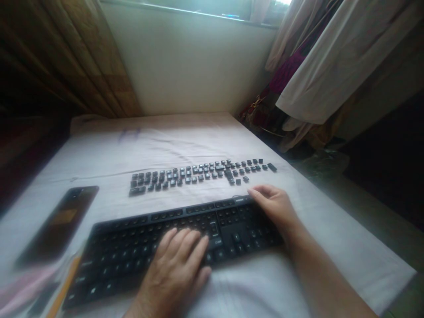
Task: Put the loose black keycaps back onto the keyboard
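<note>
A black computer keyboard (132, 247) lies slantwise on the cloth-covered surface, with many of its key positions bare of caps. My left hand (179, 260) rests on its middle, fingers stretched out over the keys and holding nothing. At the far right corner, my right hand (273, 205) grips the keyboard's edge between thumb and fingers; part of that corner is hidden by the hand. Beyond the keyboard, several loose black keycaps (188, 180) lie spread in rough rows on the cloth. The picture is somewhat blurred, so the lettering is mostly unreadable.
A dark smartphone (61, 223) lies face down at the left. Near it are a yellow stick-like object (64, 289) and a blurred pink thing (28, 287). White cloth (185, 137) covers the surface. Clothes (318, 75) hang at the right, and a curtain (76, 57) at the left.
</note>
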Tool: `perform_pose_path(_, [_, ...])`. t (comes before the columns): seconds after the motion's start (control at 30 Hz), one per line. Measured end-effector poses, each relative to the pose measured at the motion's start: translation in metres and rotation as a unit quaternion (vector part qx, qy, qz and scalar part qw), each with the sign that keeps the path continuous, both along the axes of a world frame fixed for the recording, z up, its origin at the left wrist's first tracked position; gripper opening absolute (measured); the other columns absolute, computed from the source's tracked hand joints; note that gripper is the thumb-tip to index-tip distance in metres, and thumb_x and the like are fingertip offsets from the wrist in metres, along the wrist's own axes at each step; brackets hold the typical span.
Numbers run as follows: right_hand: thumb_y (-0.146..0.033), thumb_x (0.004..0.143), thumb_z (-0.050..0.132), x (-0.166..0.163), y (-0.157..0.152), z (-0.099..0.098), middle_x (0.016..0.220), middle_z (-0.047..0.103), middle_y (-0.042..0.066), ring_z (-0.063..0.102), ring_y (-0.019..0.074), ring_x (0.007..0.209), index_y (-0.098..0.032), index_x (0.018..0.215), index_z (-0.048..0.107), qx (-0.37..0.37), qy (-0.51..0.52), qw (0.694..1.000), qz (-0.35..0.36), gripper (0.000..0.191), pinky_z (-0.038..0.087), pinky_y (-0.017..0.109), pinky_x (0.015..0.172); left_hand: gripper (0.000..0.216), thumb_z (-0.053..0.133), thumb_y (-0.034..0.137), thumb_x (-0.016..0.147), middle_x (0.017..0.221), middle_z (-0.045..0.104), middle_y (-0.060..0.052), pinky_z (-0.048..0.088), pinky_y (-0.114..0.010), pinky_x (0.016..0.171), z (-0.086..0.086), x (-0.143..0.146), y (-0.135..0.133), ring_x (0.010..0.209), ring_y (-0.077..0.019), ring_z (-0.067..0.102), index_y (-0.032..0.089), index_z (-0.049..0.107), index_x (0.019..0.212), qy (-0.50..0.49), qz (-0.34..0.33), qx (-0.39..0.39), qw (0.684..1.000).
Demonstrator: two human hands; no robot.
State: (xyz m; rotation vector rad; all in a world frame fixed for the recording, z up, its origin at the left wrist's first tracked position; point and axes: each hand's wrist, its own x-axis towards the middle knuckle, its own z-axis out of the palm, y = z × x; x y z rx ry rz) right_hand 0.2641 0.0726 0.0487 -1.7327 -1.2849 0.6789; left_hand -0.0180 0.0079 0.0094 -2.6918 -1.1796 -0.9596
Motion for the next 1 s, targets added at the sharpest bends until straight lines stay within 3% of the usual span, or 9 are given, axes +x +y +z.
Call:
perform_pose_path(0.13, [-0.050, 0.069, 0.067, 0.014, 0.003, -0.011, 0.070, 0.071, 0.006, 0.063, 0.0214, 0.066, -0.015, 0.071, 0.071, -0.028, 0.014, 0.999, -0.010, 0.035, 0.048, 0.031, 0.062, 0.035, 0.051, 0.044, 0.097, 0.119, 0.067, -0.004, 0.025, -0.038, 0.116, -0.002, -0.001, 0.000, 0.115, -0.0211, 0.057, 0.023, 0.067, 0.121, 0.011, 0.003, 0.001, 1.000])
perform_pose_path(0.33, [-0.047, 0.072, 0.060, 0.028, 0.002, -0.009, 0.074, 0.072, 0.008, 0.065, 0.0226, 0.070, -0.014, 0.073, 0.071, -0.076, -0.010, 0.997, 0.009, 0.034, 0.048, 0.031, 0.065, 0.035, 0.047, 0.042, 0.099, 0.115, 0.068, -0.005, 0.027, -0.039, 0.115, -0.003, 0.000, 0.002, 0.113, -0.0215, 0.058, 0.022, 0.068, 0.119, 0.004, -0.005, 0.030, 1.000])
perform_pose_path(0.53, [-0.044, 0.074, 0.056, 0.029, 0.002, -0.012, 0.076, 0.073, 0.008, 0.067, 0.0238, 0.073, -0.015, 0.076, 0.071, -0.079, -0.028, 0.996, 0.016, 0.033, 0.050, 0.032, 0.068, 0.033, 0.048, 0.043, 0.099, 0.114, 0.070, -0.003, 0.026, -0.036, 0.115, -0.004, 0.000, 0.001, 0.112, -0.0199, 0.059, 0.025, 0.069, 0.117, -0.009, 0.004, 0.033, 0.999])
perform_pose_path(0.83, [-0.040, 0.081, 0.051, 0.023, 0.003, -0.015, 0.074, 0.074, 0.006, 0.069, 0.0228, 0.072, -0.016, 0.073, 0.070, -0.060, -0.089, 0.993, 0.055, 0.031, 0.051, 0.031, 0.069, 0.031, 0.043, 0.038, 0.101, 0.108, 0.072, 0.000, 0.027, -0.031, 0.114, -0.019, -0.011, 0.011, 0.105, -0.0157, 0.062, 0.028, 0.071, 0.109, -0.004, -0.006, 0.135, 0.991])
perform_pose_path(1.0, [-0.032, 0.084, 0.051, 0.018, 0.003, -0.004, 0.074, 0.075, 0.005, 0.070, 0.0205, 0.073, -0.017, 0.073, 0.071, -0.069, -0.146, 0.981, 0.103, 0.028, 0.050, 0.027, 0.066, 0.031, 0.042, 0.039, 0.101, 0.105, 0.073, 0.000, 0.027, -0.032, 0.114, -0.009, -0.029, 0.018, 0.102, -0.0159, 0.063, 0.028, 0.071, 0.107, 0.023, -0.005, 0.169, 0.985])
